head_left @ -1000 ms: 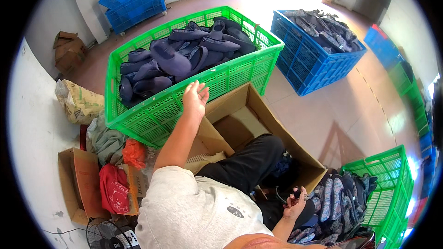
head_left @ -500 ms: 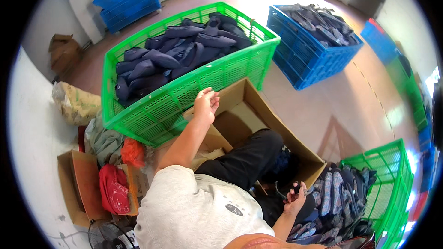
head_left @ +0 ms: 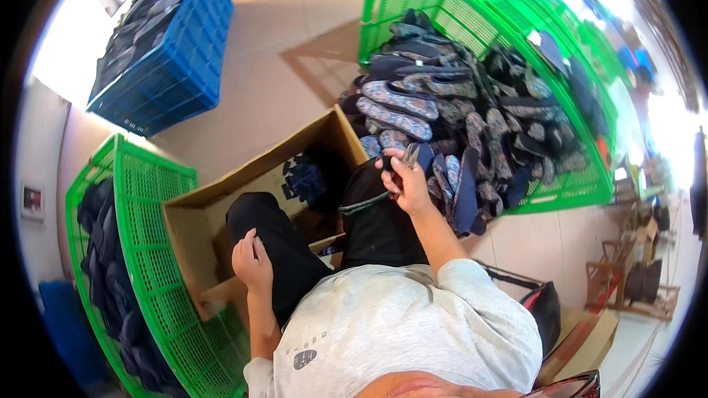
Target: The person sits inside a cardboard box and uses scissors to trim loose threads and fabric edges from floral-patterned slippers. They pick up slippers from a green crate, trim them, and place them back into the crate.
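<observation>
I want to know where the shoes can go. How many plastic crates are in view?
3: a green crate at the left, a blue crate at upper left, and a tipped green crate at upper right; more may be hidden.

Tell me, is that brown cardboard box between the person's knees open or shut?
Open. The brown cardboard box has its flaps spread outward, and dark blue scraps lie visible inside it.

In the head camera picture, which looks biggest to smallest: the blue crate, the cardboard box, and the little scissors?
1. Cardboard box and blue crate: they look about alike, and the box is nearer, so no ranking.
2. Scissors in the right hand: clearly smallest.
</observation>
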`<state>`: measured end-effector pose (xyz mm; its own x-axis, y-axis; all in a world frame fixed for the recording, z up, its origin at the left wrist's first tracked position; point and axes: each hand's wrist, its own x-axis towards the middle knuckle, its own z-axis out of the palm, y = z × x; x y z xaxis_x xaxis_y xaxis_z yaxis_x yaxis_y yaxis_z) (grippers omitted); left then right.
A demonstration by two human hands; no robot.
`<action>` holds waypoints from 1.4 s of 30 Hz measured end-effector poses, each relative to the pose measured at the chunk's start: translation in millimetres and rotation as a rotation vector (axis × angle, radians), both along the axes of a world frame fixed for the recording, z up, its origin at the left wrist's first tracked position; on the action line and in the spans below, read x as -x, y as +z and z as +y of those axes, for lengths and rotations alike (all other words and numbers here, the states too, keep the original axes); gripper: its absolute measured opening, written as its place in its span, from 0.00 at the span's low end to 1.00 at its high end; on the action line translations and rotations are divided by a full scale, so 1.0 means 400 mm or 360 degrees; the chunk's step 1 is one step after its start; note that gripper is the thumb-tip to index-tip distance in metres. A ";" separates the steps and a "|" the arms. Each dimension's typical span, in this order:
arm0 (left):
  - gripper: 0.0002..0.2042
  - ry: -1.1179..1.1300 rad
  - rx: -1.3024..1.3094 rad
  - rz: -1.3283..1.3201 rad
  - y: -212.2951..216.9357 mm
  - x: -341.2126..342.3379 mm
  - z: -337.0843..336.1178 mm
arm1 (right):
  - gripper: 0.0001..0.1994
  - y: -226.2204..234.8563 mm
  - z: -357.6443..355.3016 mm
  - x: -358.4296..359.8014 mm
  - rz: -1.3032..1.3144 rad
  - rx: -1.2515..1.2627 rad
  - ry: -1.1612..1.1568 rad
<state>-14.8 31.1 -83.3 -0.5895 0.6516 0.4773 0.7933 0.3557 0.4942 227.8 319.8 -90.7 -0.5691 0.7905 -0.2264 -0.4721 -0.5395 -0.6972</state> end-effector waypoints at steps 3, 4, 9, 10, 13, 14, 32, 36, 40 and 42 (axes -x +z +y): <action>0.07 0.0091 0.0095 0.0004 -0.015 -0.008 0.026 | 0.12 -0.046 0.069 -0.082 -0.0062 0.0141 -0.0314; 0.07 0.0110 0.0131 -0.0010 -0.015 -0.008 0.032 | 0.12 -0.058 0.081 -0.107 -0.0152 0.0195 -0.0421; 0.07 0.0100 0.0160 0.0022 -0.014 -0.014 0.042 | 0.11 -0.183 0.079 -0.220 -0.0732 0.0314 -0.0904; 0.07 0.0103 0.0160 0.0015 -0.015 -0.016 0.047 | 0.10 -0.214 0.076 -0.250 -0.0808 0.0279 -0.0982; 0.08 0.0133 0.0202 -0.0029 -0.005 -0.024 0.060 | 0.12 -0.354 0.081 -0.383 -0.1418 -0.0429 -0.1283; 0.08 0.0127 0.0198 0.0008 -0.009 -0.022 0.062 | 0.14 -0.389 0.087 -0.431 -0.1754 -0.0729 -0.1330; 0.07 0.0151 0.0268 0.0069 -0.018 -0.004 0.075 | 0.46 -0.310 0.138 -0.531 -0.3067 -0.0499 0.0016; 0.07 0.0116 0.0189 -0.0010 -0.012 -0.005 0.072 | 0.34 -0.274 0.111 -0.580 -0.2953 -0.0509 -0.0541; 0.08 0.0091 0.0098 0.0012 -0.019 -0.001 0.064 | 0.28 -0.093 0.091 -0.540 -0.2520 -0.0674 -0.1132; 0.07 0.0049 0.0057 0.0071 -0.021 -0.002 0.071 | 0.27 -0.097 0.113 -0.558 -0.1906 -0.0767 -0.1182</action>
